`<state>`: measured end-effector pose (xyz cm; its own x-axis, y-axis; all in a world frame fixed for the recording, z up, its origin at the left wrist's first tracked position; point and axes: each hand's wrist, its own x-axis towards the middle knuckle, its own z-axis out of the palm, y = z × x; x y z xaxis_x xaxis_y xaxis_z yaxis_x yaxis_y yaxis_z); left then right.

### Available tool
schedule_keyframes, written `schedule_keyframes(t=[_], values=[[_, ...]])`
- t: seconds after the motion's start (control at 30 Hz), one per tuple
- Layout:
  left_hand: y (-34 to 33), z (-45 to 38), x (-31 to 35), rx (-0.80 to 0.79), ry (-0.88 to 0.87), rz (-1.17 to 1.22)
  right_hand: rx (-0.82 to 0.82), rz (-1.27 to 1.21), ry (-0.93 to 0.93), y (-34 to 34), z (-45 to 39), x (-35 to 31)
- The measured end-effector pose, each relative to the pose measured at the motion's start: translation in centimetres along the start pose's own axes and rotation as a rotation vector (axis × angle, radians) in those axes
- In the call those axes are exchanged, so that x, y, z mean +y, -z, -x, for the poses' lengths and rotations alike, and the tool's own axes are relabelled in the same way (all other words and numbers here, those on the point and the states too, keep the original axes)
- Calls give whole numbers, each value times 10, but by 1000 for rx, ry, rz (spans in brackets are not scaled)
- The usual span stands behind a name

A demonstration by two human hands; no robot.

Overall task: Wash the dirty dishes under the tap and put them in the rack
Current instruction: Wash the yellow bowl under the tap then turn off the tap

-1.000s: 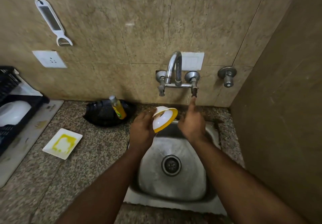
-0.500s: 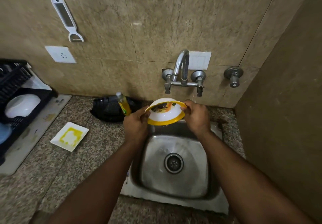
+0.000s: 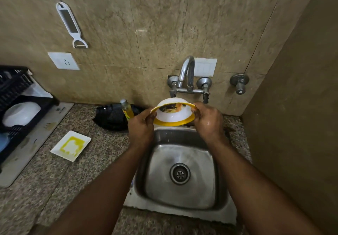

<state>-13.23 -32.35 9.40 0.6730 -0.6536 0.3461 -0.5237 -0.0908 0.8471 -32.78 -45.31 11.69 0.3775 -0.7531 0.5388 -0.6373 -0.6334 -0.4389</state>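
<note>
Head view, the only one. Seeing two hands, both raised over the back edge of one steel sink [image 3: 182, 137]. Gripping one bowl [image 3: 172, 116], white with a yellow rim and orange-brown food smears inside, held between them just below the spout of one wall tap [image 3: 187, 73] with two valve handles. Left hand [image 3: 140, 126] curling its fingers round the bowl's left rim, thumb pressing on the edge. Right hand [image 3: 208, 121] pinching the right rim, fingers wrapped behind the bowl, skin looking wet. Tilting the bowl so that its opening faces partly toward the camera. Not making out any water stream from the spout.

Lying on the speckled granite counter [image 3: 54, 179], left of the sink: one square white plate [image 3: 71, 146] smeared with yellow sauce. Standing behind it, near the wall: one bottle of yellow dish liquid [image 3: 128, 111], leaning against one black dish [image 3: 111, 117], partly hidden by the left hand. Sitting at the far left: one black dish rack [image 3: 16, 95] holding one white bowl [image 3: 21, 113] turned upside down; a bluish item showing below it at the frame edge, too cut off for naming.

Hanging on the tiled wall: one white peeler [image 3: 70, 24], above one white socket plate [image 3: 63, 60]. Showing one separate stop valve [image 3: 239, 82] right of the tap.
</note>
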Motion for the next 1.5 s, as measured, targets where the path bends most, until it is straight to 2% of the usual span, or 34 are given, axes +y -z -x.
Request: schedule_keyframes(t=[0.53,0.63,0.73,0.8,0.87,0.93,1.0,1.1,1.2,1.33,1.5], values=[[1,18,-14,-35,-56,-123,-98,110,-39,-6,20,6],[6,22,-23,-62,-3,-117,-134,76,-34,-17,25,11],[12,28,-36,-87,60,-102,-188,-62,-40,-26,33,13],[18,31,-44,-73,117,-71,-242,-247,-255,-37,37,10],[25,34,-52,-60,174,-56,-300,-506,-717,-45,35,0],[38,36,-59,-37,182,-79,-475,-736,-1127,-47,29,-19],[55,34,-68,-15,150,-116,-668,-909,-1323,-51,22,-43],[84,28,-84,-52,20,-253,-722,-1132,-1428,-72,16,-83],[116,20,-102,-83,-39,-351,-648,-1247,-1474,-100,6,-130],[176,8,-125,-100,95,-334,-647,-1303,-1494,-135,-2,-186],[265,-15,-152,-203,255,-418,-828,-1265,-1415,-180,-6,-261]])
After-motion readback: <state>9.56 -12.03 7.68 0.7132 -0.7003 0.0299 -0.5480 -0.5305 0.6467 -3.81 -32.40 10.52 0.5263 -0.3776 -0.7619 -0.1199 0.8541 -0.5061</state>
